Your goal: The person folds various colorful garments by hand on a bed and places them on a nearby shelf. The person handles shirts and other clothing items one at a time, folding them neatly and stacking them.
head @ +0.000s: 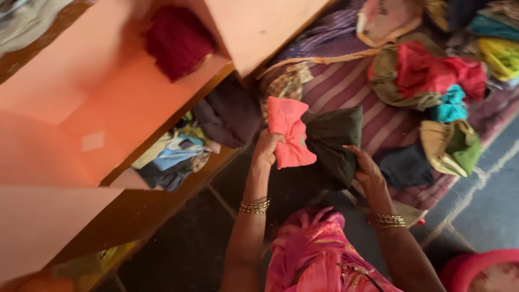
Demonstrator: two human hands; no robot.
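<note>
From the head camera, looking down: both hands are up in front of the person, working a stack of folded clothes. The left hand (266, 148) is closed around the edge of a coral-pink folded cloth (289, 138), fingers curled over its lower left side, gripping it firmly. That pink cloth sits on top of a dark olive folded cloth (335, 140), touching it. The right hand (365, 165) clamps the lower right corner of the dark cloth, thumb on top, fingers wrapped underneath (mostly hidden). Gold bangles show on both wrists.

The bundle is held in the air, just right of the orange shelf unit (108, 108) and above the dark stone floor (184, 243). On the upper shelf sits a dark red cloth (178, 40), pushed to the back. The shelf below holds a jumble of clothes (173, 157), pale blue, yellow and white among them, with a dark purple piece (230, 113) bulging out at its right end, near the pink cloth.

Beyond the hands lies a striped purple mat (351, 86) with heaps on it: a red pile (438, 70), a teal piece (450, 105) just below it, an olive-and-green bundle (451, 146), and a black folded piece (405, 167) close beside the right hand. A yellow-green heap (500, 54) lies at the far right. The person's pink garment (313, 254) fills the bottom centre, and a red tub rim (476, 265) peeks in at the corner.
</note>
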